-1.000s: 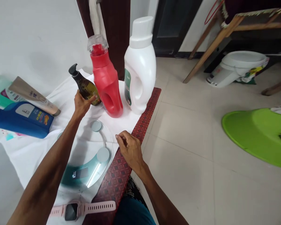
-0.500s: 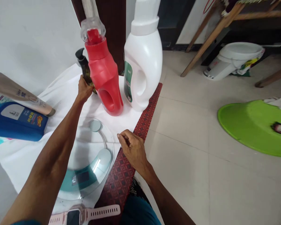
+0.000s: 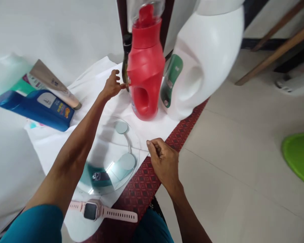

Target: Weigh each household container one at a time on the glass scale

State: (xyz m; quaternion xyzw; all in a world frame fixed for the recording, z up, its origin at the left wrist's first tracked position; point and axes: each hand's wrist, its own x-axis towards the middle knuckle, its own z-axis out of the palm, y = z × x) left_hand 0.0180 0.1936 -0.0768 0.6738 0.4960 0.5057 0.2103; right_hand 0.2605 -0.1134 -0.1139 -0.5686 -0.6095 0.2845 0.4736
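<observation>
At the back of the table, my left hand (image 3: 113, 86) is open with its fingers apart, just left of a dark pump bottle (image 3: 125, 64). That bottle stands upright, mostly hidden behind a red detergent bottle (image 3: 146, 64) with a clear cap. A tall white detergent bottle (image 3: 215, 50) stands to the right of the red one. Below my left forearm lies a round glass scale (image 3: 128, 162) with a lit display, its digits too blurred to read. My right hand (image 3: 164, 160) is closed in a loose fist over the table's edge, beside the scale, and nothing shows in it.
A blue bottle (image 3: 36, 106) and a beige tube (image 3: 54, 84) lean at the left by the wall. A pink smartwatch (image 3: 91, 211) lies in front on the white cloth (image 3: 79, 227). Right of the red patterned table edge (image 3: 139, 182) are tiled floor and a green plastic object (image 3: 300, 157).
My left hand has let go of the pump bottle, which now stands behind the red bottle. The view has swung left, so things appear further right. My right hand stays closed beside the scale.
</observation>
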